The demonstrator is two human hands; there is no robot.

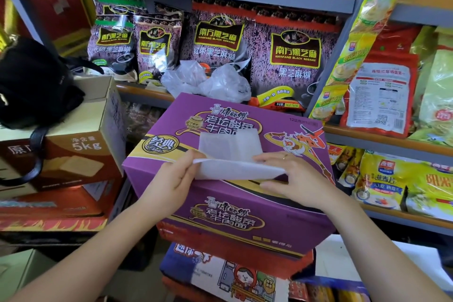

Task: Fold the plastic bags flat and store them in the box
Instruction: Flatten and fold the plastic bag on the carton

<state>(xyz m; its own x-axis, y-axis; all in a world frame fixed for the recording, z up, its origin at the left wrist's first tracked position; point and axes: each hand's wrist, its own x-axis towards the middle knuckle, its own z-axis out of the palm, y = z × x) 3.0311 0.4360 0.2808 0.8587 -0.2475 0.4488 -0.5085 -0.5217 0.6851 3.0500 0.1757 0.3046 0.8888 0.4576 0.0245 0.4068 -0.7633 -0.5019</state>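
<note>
A translucent white plastic bag (230,152) lies flattened on top of the purple noodle box (228,206), its near part lifted into a fold. My left hand (175,179) pinches the bag's near left corner between thumb and fingers. My right hand (291,176) holds the near right edge, fingers over it and thumb under. Behind the box, on the shelf, sit two crumpled clear plastic bags (208,81).
Black sesame packets (294,56) line the shelf behind. A brown 5 kg carton (81,144) with a black bag (31,81) on it stands at the left. Cereal packets (382,98) fill the right shelves. More cartons (232,279) sit under the purple box.
</note>
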